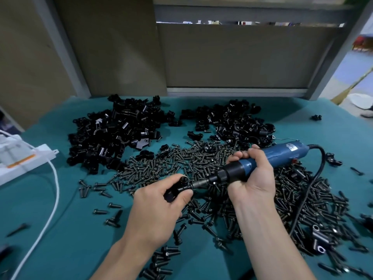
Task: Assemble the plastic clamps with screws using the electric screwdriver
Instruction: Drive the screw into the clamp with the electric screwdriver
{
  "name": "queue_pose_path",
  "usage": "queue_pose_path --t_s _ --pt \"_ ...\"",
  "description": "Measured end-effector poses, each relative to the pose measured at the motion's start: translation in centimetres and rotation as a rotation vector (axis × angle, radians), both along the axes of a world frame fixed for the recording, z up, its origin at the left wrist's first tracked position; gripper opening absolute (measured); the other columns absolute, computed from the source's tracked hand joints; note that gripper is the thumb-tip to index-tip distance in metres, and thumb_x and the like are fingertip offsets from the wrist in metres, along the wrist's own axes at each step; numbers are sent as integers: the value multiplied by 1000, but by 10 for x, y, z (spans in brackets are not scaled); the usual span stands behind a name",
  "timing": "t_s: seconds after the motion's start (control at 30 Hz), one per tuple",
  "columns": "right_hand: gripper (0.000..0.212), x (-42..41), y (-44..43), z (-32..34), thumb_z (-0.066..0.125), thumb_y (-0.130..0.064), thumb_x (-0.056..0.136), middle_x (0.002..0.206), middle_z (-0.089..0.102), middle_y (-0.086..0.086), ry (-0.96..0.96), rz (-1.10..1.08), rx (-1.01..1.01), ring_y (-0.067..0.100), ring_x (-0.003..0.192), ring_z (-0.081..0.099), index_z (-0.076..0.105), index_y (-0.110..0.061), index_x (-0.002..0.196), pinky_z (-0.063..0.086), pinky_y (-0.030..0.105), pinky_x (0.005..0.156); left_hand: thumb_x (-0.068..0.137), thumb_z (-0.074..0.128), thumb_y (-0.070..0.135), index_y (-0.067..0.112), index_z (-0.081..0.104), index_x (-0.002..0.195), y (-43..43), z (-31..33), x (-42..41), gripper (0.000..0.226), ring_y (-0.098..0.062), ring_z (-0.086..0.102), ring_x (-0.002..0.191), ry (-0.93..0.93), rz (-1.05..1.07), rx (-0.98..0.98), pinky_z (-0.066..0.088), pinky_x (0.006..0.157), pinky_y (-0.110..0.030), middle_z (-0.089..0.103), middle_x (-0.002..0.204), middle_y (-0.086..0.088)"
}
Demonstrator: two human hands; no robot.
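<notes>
The left hand (159, 201) grips a black plastic clamp (176, 189) just above the teal tabletop (76, 229), fingers and thumb curled round it; the right hand (253, 176) is wrapped round the blue electric screwdriver (282, 155), which lies nearly level, its bit (201, 182) pointing left and touching the clamp's side; the tool's black cord (316, 178) loops down across the tabletop at the right; a wide spread of dark screws (181, 158) lies under and beyond both hands; behind the screws sit a left clamp heap (117, 134) and a right clamp heap (236, 122), a little apart; a white cable (55, 188) curves away from a white power strip (26, 160) at the left edge
</notes>
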State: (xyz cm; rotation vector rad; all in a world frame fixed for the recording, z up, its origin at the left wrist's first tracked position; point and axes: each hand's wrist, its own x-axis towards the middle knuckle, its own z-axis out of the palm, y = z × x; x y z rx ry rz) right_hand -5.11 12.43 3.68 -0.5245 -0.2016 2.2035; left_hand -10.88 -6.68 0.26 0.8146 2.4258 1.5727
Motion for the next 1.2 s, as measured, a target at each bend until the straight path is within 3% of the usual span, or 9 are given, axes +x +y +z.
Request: queue_pose_path --t_s 0.17,0.37,0.57,0.8,1.2 --pt "25 1 -1 -1 58 5 91 66 55 2 22 1 21 16 56 56 58 -15 104 50 26 58 88 80 37 35 69 132 0 0 3 45 -8 71 56 14 14 -14 58 58 -25 72 68 21" --pt "35 1 -1 -3 67 4 71 67 57 2 77 59 83 17 60 58 60 -17 99 52 28 62 89 80 36 37 68 133 -1 4 4 45 6 63 48 -13 4 -3 42 46 -7 71 63 23" --pt "33 -1 0 -6 68 4 70 68 57 2 114 86 53 16 60 58 61 -17 96 52 27 65 89 79 35 35 65 137 -2 7 6 50 5 53 37 -56 -9 18 36 40 -7 71 60 17" --pt "33 -2 -1 -7 66 5 72 70 57 2 120 102 80 16 60 58 61 -18 96 53 27 63 89 80 31 41 67 131 -3 8 5 45 5 63 48 -67 -9 2 40 45 -6 71 62 19" --pt "35 -3 -3 -5 65 6 70 70 57 1 128 110 80 16 59 57 62 -18 94 53 26 60 89 81 25 35 70 130 -3 10 7 44 7 56 42 -42 -29 6 37 42 -4 70 64 22"
